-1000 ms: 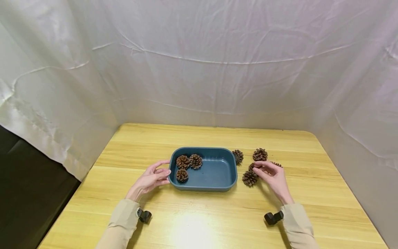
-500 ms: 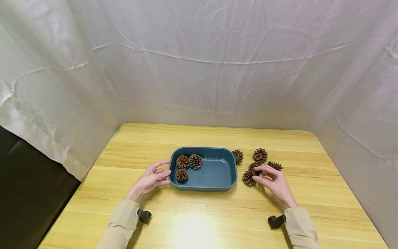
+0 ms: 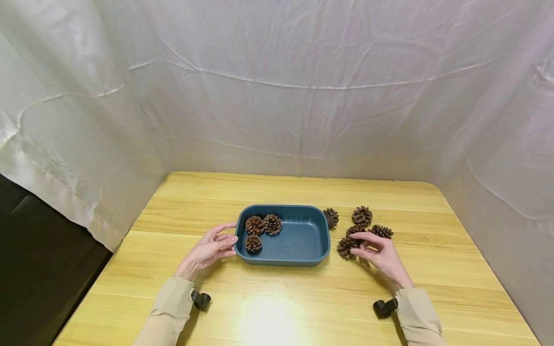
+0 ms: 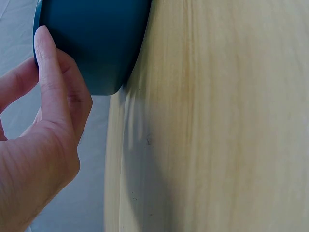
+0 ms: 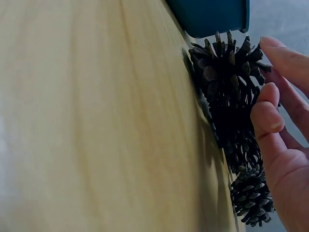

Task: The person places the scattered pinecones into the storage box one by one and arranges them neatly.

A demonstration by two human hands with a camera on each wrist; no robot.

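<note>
A dark blue rectangular container [image 3: 298,245] stands on the wooden table with three pine cones in its left half, among them one near the front [image 3: 253,244]. My left hand [image 3: 212,247] holds its left end, with the thumb [image 4: 46,53] at the rim and bent fingers against the outer wall. To the container's right, my right hand [image 3: 381,252] is at a pine cone [image 3: 345,248], thumb and fingers spread, fingertips right at its scales in the right wrist view. Another pine cone [image 3: 354,231] lies just behind, partly hidden by the fingers.
More pine cones lie to the right: one against the container's right end [image 3: 331,217], one farther back [image 3: 361,216] and one at the far right [image 3: 383,231]. Pale curtains [image 3: 298,96] hang around the table [image 3: 433,269].
My right hand has come slightly nearer and lower, uncovering the far right pine cone. The front pine cone has shifted a little left. The left hand and container stay still.
</note>
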